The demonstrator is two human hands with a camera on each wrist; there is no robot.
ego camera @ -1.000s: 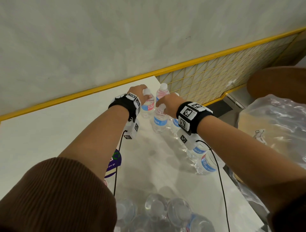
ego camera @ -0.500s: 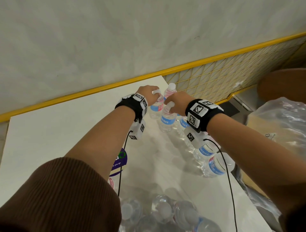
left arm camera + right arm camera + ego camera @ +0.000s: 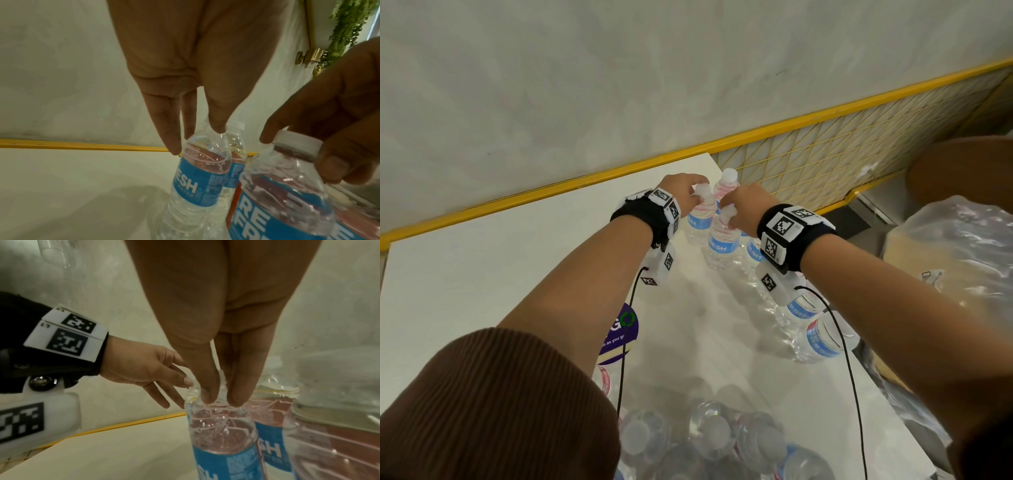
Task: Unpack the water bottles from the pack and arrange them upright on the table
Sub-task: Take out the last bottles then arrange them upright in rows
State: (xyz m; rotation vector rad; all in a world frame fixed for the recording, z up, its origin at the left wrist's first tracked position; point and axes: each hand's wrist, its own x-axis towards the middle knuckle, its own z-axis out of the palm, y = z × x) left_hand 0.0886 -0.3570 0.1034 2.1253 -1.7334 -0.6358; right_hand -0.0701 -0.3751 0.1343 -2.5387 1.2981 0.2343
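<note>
Clear water bottles with blue labels stand at the far right corner of the white table [image 3: 482, 274]. My left hand [image 3: 688, 193] pinches the top of one upright bottle [image 3: 698, 222], thumb and fingers pointing down round its neck [image 3: 205, 146]. My right hand [image 3: 743, 209] pinches the cap of a nearer upright bottle [image 3: 720, 246], also the bottle [image 3: 224, 434] in the right wrist view. A third bottle [image 3: 727, 178] stands free just behind them. The opened pack [image 3: 705, 438] with several bottles lies near me.
More bottles [image 3: 818, 339] line the table's right edge under my right forearm. Loose clear wrap with a purple label [image 3: 619, 329] covers the middle of the table. A yellow mesh rail [image 3: 825, 154] runs behind. A crumpled plastic bag [image 3: 962, 257] sits off to the right.
Both hands stay on the same two bottle tops at the far corner. Only the head view has shifted a little.
</note>
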